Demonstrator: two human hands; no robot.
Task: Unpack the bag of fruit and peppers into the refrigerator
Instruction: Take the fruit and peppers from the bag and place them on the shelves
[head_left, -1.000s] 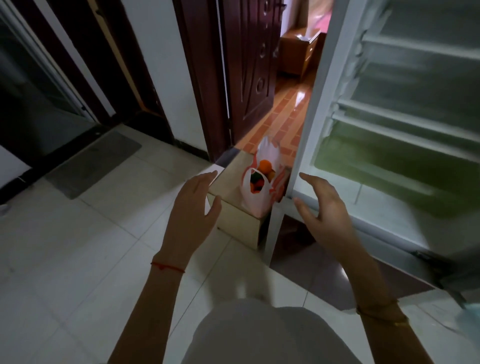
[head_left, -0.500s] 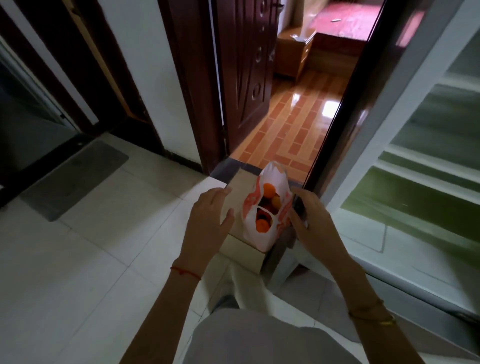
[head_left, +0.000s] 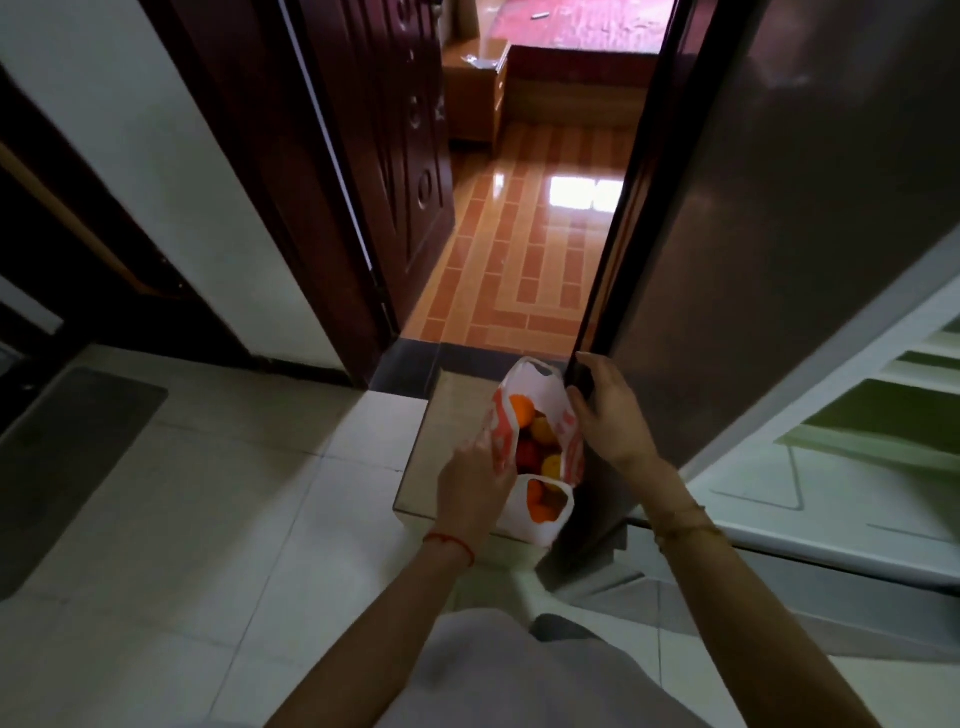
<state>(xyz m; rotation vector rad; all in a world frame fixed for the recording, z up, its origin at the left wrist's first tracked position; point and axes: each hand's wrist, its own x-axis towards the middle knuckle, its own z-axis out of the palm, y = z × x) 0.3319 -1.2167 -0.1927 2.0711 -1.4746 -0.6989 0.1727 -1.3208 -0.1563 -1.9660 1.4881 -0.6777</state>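
A white and orange plastic bag (head_left: 540, 514) stands on a low cardboard box (head_left: 447, 431) beside the open refrigerator door (head_left: 779, 218). Inside the bag I see orange, yellow and red produce (head_left: 522, 410). My left hand (head_left: 475, 486) touches the bag's left side with its fingers on the plastic. My right hand (head_left: 608, 410) rests against the bag's right edge, next to the door's dark edge. Whether either hand pinches the plastic is hard to tell. The refrigerator's white shelves (head_left: 883, 415) show at the right.
A dark wooden door (head_left: 384, 156) stands open onto a room with red-brown floor tiles (head_left: 519, 249). A grey mat (head_left: 67, 462) lies on the pale floor at the left. My knee fills the bottom centre.
Both hands have closed in from apart onto the two sides of the bag. My view has swung left and nearer, so less of the refrigerator interior shows.
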